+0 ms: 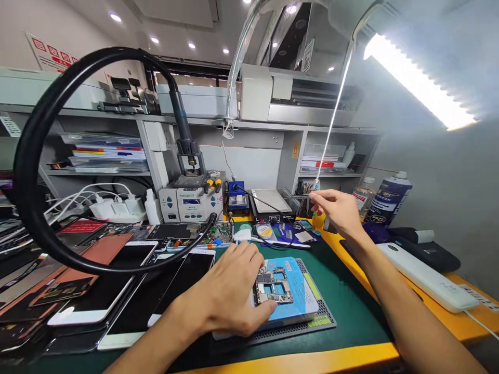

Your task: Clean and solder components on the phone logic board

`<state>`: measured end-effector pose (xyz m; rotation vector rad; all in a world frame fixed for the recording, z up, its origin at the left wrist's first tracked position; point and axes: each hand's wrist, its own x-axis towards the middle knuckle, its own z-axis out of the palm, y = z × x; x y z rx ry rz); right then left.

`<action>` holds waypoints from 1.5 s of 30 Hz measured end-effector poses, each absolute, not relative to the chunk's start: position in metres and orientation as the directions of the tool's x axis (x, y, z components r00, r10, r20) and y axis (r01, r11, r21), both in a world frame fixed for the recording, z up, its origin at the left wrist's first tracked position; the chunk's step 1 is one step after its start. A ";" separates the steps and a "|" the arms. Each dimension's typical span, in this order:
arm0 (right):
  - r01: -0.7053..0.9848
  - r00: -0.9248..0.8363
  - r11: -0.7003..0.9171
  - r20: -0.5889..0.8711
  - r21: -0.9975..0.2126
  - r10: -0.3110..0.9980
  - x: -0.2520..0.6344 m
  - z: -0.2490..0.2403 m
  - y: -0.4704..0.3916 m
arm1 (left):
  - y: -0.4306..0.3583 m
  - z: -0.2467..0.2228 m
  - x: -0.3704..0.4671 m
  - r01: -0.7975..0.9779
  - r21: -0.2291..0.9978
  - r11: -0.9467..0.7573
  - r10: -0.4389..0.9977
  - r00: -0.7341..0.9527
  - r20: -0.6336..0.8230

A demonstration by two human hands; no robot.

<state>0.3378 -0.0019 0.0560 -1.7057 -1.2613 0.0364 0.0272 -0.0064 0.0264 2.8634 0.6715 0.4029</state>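
Note:
A circuit board (275, 286) with square cutouts lies on a light-blue box (302, 288), which rests on a grey perforated mat (327, 317). My left hand (234, 291) grips the board's left part, with the thumb at its lower edge and the fingers at its upper edge. Raised to the right, beyond the box, my right hand (337, 210) pinches a thin metal tool (299, 197) that looks like tweezers and points left. Its tip is hard to make out against the things behind.
Several phones (105, 285) and parts cover the left side. Behind them stands a hot-air station (191, 203) with a looping black hose (29, 135). A soldering stand (237, 200) and hotplate (271, 202) sit at the back. Bottles, a spray can (390, 200) and a power strip (427, 275) are right.

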 end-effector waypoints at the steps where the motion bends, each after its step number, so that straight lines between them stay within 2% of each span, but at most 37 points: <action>1: 0.720 0.478 0.022 0.518 -0.694 0.710 0.335 0.060 -0.007 | -0.006 0.027 0.027 0.412 0.226 -0.883 0.457 0.863 0.213; 5: 0.769 0.485 0.019 0.603 -0.639 0.633 0.321 0.075 -0.030 | -0.006 0.029 0.027 0.417 0.222 -0.881 0.458 0.868 0.189; 7: 0.803 0.449 -0.023 0.578 -0.596 0.682 0.316 0.080 -0.040 | -0.005 0.028 0.027 0.416 0.222 -0.882 0.457 0.871 0.181; 12: 0.879 0.305 -0.128 0.335 -0.459 0.891 0.315 0.075 -0.044 | -0.004 0.025 0.027 0.405 0.235 -0.883 0.451 0.872 0.192; 18: 0.894 0.237 -0.188 0.075 -0.407 0.969 0.322 0.051 -0.030 | -0.005 0.023 0.027 0.408 0.291 -0.865 0.471 0.861 0.191; 21: 0.875 0.213 -0.179 0.026 -0.449 0.977 0.323 0.054 -0.037 | -0.005 0.021 0.026 0.415 0.312 -0.855 0.485 0.853 0.192; 23: 0.851 0.184 -0.132 0.052 -0.508 0.982 0.320 0.061 -0.047 | -0.005 0.020 0.026 0.413 0.320 -0.853 0.487 0.849 0.204; 24: 0.826 0.165 -0.084 0.096 -0.557 0.982 0.316 0.066 -0.052 | -0.005 0.019 0.026 0.412 0.325 -0.851 0.489 0.847 0.208; 26: 0.691 0.107 0.145 0.298 -0.708 0.948 0.307 0.073 -0.063 | -0.005 0.018 0.026 0.419 0.335 -0.844 0.499 0.842 0.204; 28: 0.602 0.194 0.263 0.458 -0.754 0.868 0.296 0.075 -0.071 | -0.006 0.018 0.027 0.434 0.347 -0.831 0.516 0.835 0.192; 30: 0.522 0.098 0.308 0.415 -0.795 0.905 0.288 0.072 -0.075 | -0.006 0.019 0.029 0.448 0.356 -0.820 0.528 0.832 0.168; 34: 0.419 -0.035 0.239 0.247 -0.876 0.968 0.286 0.059 -0.071 | -0.006 0.020 0.032 0.473 0.348 -0.809 0.540 0.832 0.125; 40: 0.143 0.085 0.163 0.177 -0.976 0.981 0.285 0.035 -0.062 | 0.002 0.009 0.032 0.426 0.234 -0.874 0.471 0.861 0.192; 45: 0.165 0.038 0.178 0.187 -0.970 0.982 0.281 0.019 -0.064 | 0.003 0.003 0.032 0.436 0.176 -0.883 0.468 0.853 0.234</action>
